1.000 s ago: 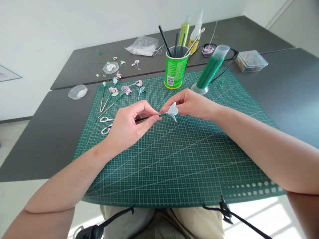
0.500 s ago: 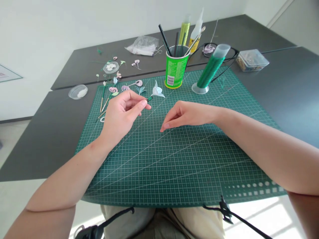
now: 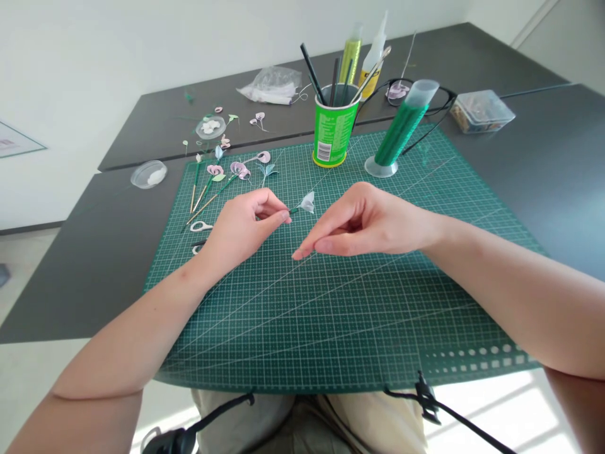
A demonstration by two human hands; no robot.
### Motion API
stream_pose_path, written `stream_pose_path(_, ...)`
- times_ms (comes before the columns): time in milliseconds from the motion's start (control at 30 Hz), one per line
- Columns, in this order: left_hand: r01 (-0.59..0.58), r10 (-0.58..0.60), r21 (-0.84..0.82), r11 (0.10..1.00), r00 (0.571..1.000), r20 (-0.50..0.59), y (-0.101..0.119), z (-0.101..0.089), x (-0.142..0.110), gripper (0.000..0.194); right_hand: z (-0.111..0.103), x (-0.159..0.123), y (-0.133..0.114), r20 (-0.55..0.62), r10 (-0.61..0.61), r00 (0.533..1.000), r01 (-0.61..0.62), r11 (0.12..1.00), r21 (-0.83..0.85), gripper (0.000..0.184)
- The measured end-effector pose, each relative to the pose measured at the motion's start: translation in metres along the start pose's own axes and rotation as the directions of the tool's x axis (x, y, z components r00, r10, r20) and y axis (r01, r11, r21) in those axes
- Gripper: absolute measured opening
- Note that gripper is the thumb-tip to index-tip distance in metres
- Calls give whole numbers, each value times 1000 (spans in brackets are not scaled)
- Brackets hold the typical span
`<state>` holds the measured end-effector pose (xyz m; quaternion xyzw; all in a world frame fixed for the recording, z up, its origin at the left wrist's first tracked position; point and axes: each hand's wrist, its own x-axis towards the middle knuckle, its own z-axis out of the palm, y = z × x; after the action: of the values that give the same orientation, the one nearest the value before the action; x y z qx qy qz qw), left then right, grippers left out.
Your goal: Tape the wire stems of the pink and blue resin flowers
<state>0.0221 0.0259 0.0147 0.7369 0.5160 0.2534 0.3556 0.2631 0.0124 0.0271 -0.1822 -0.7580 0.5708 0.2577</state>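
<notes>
Since half a second ago I've lowered the flower. Over the cutting mat (image 3: 331,328), my right hand (image 3: 363,224) hovers empty, fingertips loosely together; my left hand (image 3: 241,230) pinches the paper flower (image 3: 307,202) by its stem. I'd steady the stem before touching the petals.

Small pale blue paper flower (image 3: 307,202) on a thin green stem, pinched by the stem between the left hand (image 3: 241,228) fingertips, bloom tilted up and rightward, held just above the green cutting mat (image 3: 331,315), near its middle
</notes>
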Motion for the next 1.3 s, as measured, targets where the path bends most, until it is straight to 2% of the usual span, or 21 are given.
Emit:
stream_pose_path(100,-23,20,35,999,997,74,5,3,-5,13,3,0,0,-196,-50,979,59,997,41,18)
stream_pose_path(200,-44,42,24,999,993,108,7,5,-9,12,1,2,7,-383,-43,923,86,992,95,17)
stream_pose_path(300,-25,21,32,999,992,123,8,5,-11,12,-1,4,14,-469,-34,883,117,982,150,16)
stream_pose_path(600,22,-35,59,998,974,223,10,2,-10,17,0,6,13,-497,-95,863,209,962,178,12)
stream_pose_path(767,42,-58,72,997,969,242,11,2,-10,20,-3,4,10,-493,0,870,75,989,131,13)
stream_pose_path(967,68,-78,46,997,959,274,8,2,-9,22,-3,3,14,-496,-32,868,98,989,108,16)
stream_pose_path(1133,93,-101,43,995,948,303,8,2,-9,26,-4,2,8,-482,54,875,-47,999,27,28)
stream_pose_path(1300,84,-95,47,995,935,342,7,1,-8,29,-2,2,5,-485,85,870,-64,996,59,27)
